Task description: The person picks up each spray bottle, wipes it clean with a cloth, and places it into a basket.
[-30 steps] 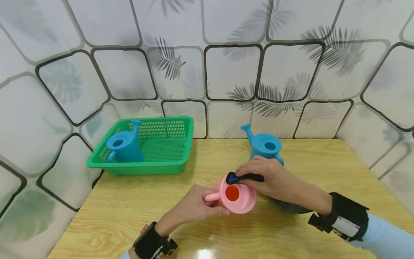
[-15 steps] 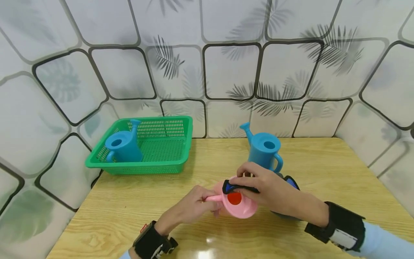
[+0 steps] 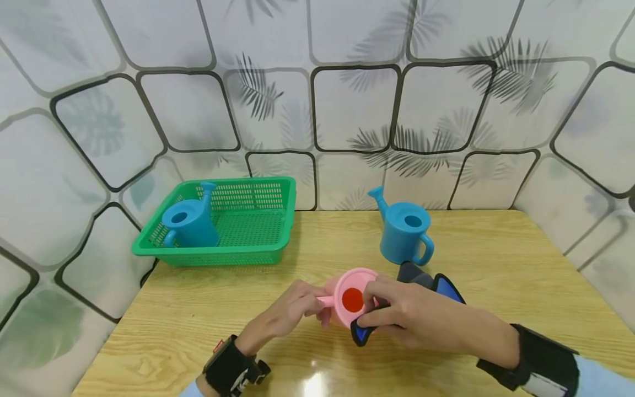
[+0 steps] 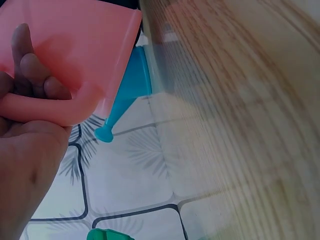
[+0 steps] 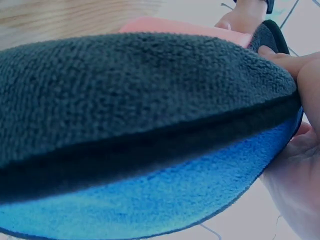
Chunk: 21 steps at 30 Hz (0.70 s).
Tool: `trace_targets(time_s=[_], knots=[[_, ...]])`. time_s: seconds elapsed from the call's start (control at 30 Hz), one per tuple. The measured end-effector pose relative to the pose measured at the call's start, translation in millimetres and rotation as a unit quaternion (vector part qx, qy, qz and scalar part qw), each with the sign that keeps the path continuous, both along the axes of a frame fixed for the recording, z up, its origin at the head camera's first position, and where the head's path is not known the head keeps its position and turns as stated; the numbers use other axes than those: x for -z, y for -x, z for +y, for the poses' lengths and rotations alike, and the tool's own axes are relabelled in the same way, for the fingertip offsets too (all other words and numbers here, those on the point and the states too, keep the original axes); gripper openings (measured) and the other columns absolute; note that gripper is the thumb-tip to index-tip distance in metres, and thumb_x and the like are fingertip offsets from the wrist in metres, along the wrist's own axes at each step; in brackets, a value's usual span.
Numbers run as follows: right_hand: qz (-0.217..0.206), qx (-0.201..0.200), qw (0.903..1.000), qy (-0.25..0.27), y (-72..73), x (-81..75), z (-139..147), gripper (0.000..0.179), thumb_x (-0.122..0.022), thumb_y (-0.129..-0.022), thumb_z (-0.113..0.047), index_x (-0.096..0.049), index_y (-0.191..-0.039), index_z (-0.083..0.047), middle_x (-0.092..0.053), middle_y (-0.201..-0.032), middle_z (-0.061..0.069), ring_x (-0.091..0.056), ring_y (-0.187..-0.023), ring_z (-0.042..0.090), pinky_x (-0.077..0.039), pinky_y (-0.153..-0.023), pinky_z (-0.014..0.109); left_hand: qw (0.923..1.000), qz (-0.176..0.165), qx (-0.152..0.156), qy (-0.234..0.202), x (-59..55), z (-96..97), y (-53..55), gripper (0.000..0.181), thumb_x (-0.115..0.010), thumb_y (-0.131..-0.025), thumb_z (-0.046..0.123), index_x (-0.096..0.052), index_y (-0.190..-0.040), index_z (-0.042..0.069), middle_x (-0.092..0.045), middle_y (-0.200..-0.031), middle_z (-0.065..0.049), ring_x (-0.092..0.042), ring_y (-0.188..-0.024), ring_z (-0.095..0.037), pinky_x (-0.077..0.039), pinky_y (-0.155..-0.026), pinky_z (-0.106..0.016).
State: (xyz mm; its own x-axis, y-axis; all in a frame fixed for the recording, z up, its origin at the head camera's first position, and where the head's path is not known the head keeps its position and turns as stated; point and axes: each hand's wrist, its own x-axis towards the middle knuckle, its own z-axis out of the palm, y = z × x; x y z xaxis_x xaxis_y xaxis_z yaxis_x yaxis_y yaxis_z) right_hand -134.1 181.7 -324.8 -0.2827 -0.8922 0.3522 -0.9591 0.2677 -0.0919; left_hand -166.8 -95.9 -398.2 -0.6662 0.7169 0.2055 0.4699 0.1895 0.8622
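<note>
Over the worktop [image 3: 198,325], I view the left hand [image 3: 290,309] gripping a pink vessel [image 3: 358,280] by its handle [image 3: 326,301]; the right hand [image 3: 412,314] pinches a grey-and-blue cloth [image 5: 130,90] at the rim.

No readable text or labels.

Black wristbands [image 3: 227,365], pale-blue sleeves [image 3: 607,364]
Behind each grip: the left band [image 3: 229,369] bears a red piece [image 3: 219,345] and a boxy black module [image 3: 259,373]; the right band [image 3: 538,352] shows a white patch [image 3: 544,385]. Sleeves begin farther back.
</note>
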Motion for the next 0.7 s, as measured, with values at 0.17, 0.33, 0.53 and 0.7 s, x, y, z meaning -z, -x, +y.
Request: trace_targets(time_s=[0.17, 0.33, 0.53, 0.7], knots=[[0.017, -0.003, 0.9998, 0.009, -0.2, -2.4, 1.9, 0.043, -0.087, -0.076, -0.003, -0.077, -0.112, -0.025, -0.057, -0.1, -0.004, -0.053, -0.089, 0.006, -0.05, -0.081, 0.016, 1.0, -0.002, 0.001, -0.002, -2.3, 0.6, -0.3, 0.031, -0.036, -0.09, 0.016, -0.042, -0.062, 0.002, -0.072, -0.069, -0.009, -0.062, -0.063, -0.019, -0.041, -0.064, -0.019], [0.069, 0.029, 0.9958, 0.053, 2.3, -2.2, 1.8, 0.043, -0.091, -0.073, -0.007, -0.077, -0.112, -0.021, -0.057, -0.101, -0.002, -0.054, -0.088, 0.008, -0.051, -0.078, 0.014, 0.9999, -0.005, 0.006, -0.008, -2.4, 0.4, -0.5, 0.03, -0.036, -0.089, 0.016, -0.042, -0.062, 0.003, -0.071, -0.069, -0.01, -0.058, -0.06, -0.014, -0.038, -0.062, -0.018], [0.095, 0.082, 0.986, 0.11, 11.2, -3.0, 2.6, 0.049, -0.091, -0.068, 0.001, -0.077, -0.113, -0.014, -0.057, -0.098, 0.002, -0.053, -0.088, 0.011, -0.05, -0.072, 0.013, 0.9999, 0.005, 0.007, -0.006, -0.1, 0.5, 0.2, 0.032, -0.036, -0.09, 0.016, -0.041, -0.061, 0.004, -0.071, -0.068, -0.008, -0.049, -0.056, -0.007, -0.031, -0.06, -0.017], [0.095, 0.118, 0.9809, 0.123, 17.8, -3.0, 5.1, 0.045, -0.092, -0.069, -0.003, -0.078, -0.111, -0.01, -0.06, -0.098, 0.004, -0.053, -0.09, 0.013, -0.051, -0.071, 0.016, 0.9999, 0.006, 0.01, -0.012, 2.5, 0.6, 0.3, 0.041, -0.035, -0.096, 0.017, -0.045, -0.061, -0.002, -0.07, -0.066, -0.012, -0.061, -0.059, -0.021, -0.042, -0.062, -0.02]])
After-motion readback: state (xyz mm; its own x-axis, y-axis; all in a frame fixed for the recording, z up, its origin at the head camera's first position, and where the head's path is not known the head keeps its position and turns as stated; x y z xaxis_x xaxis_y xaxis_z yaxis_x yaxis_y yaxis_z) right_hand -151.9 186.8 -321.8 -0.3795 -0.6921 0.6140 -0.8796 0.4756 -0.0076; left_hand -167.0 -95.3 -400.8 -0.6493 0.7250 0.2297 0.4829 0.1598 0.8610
